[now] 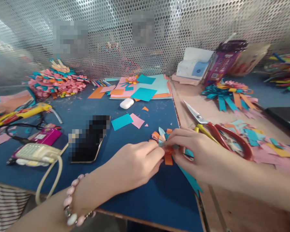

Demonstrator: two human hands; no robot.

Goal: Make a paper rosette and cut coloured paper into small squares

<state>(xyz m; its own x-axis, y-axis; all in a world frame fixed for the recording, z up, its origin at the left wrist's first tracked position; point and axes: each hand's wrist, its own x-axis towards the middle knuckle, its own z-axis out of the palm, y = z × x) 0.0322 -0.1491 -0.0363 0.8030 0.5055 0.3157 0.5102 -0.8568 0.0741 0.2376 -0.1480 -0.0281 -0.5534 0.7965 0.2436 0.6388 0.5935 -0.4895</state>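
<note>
Both hands meet over a small paper flower made of orange, teal and pale loops, held just above the blue table mat. My left hand, with a pink bead bracelet on its wrist, pinches the flower's left side with closed fingers. My right hand is closed on its right side, where teal and orange strips hang down. Red-handled scissors lie just right of my right hand on the brown board.
A phone and a glue gun with its cord lie at the left. Coloured paper sheets, a white earbud case, finished flower piles and a tissue box sit further back, before a perforated metal wall.
</note>
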